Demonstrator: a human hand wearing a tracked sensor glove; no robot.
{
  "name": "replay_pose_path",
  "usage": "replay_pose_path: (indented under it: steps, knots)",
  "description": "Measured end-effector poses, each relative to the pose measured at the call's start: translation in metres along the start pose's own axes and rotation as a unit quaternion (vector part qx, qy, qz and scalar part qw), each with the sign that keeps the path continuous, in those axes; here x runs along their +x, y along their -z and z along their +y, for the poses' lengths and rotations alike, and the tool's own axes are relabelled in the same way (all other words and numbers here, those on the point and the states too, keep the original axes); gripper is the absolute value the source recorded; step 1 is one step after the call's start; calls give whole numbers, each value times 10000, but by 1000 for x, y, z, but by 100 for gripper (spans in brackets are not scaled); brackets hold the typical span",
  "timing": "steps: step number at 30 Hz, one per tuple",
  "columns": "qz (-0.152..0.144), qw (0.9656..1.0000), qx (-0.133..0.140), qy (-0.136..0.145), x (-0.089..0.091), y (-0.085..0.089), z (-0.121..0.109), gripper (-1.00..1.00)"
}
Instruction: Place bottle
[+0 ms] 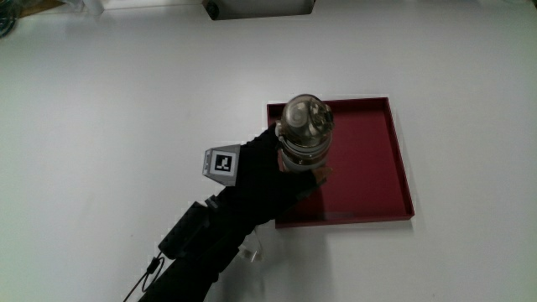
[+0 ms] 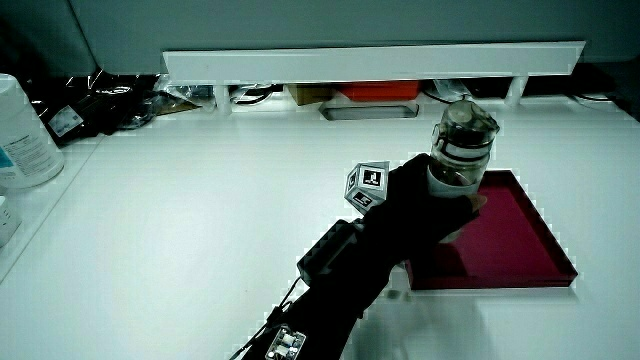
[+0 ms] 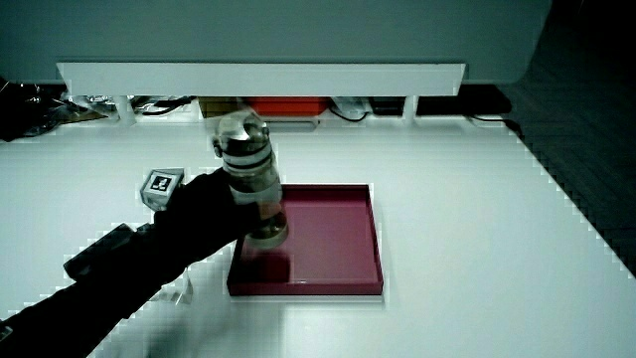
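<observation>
- The hand [image 1: 270,172] wraps the lower body of the bottle [image 1: 306,127], hiding that part in the main view.
- The bottle's base is covered by the glove in a side view [image 2: 458,150]; whether it touches the red tray [image 2: 520,240] cannot be told.
- The forearm [image 3: 89,288] is cut off at the picture's edge.
- The tray's near corner lies under the hand.
- Items under the partition shelf [image 2: 370,62] are too small to identify.

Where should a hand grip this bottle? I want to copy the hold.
Around the body, below the banded neck, coming from the person's side as the hand does now. The bottle is upright, round and tall over the red tray, so a sideways wrap suits it.
</observation>
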Motion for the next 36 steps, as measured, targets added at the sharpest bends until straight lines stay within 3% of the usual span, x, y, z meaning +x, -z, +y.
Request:
replay_pose_path:
  steps: [1, 2, 3, 4, 5, 8, 9, 10, 13, 14, 17, 18, 19, 23, 26, 30, 32, 34, 36]
  knots:
    - [-254, 9990, -174, -337, -1, 4, -2, 0]
    - [-227, 9988, -227, -358, 0, 7, -3, 0]
    - [-213, 9993, -240, -175, -4, 10, -2, 0]
    - [-250, 9981, -351, -446, -5, 12, -4, 0]
    - [-386, 9981, -348, -336, -8, 15, -5, 0]
    - [-492, 9963, -464, -537, -13, 19, -6, 0]
    - [-425, 9975, -423, -382, -16, 20, -5, 0]
    - [-404, 9965, -466, -564, -16, 20, -6, 0]
    - [-422, 9957, -504, -653, -22, 23, -7, 0]
    - [-418, 9968, -419, -529, -25, 23, -7, 0]
    - [-484, 9938, -527, -846, -22, 21, -7, 0]
    - [-546, 9949, -513, -672, -26, 22, -6, 0]
    - [-481, 9937, -571, -833, -23, 20, -7, 0]
    - [-471, 9950, -531, -699, -26, 22, -7, 0]
    - [-469, 9936, -573, -854, -24, 22, -8, 0]
    - [-478, 9938, -563, -828, -27, 22, -8, 0]
    - [-511, 9928, -619, -891, -27, 22, -8, -12]
    - [-548, 9938, -627, -742, -29, 23, -7, -25]
    - [-637, 9916, -751, -840, -28, 20, -7, -38]
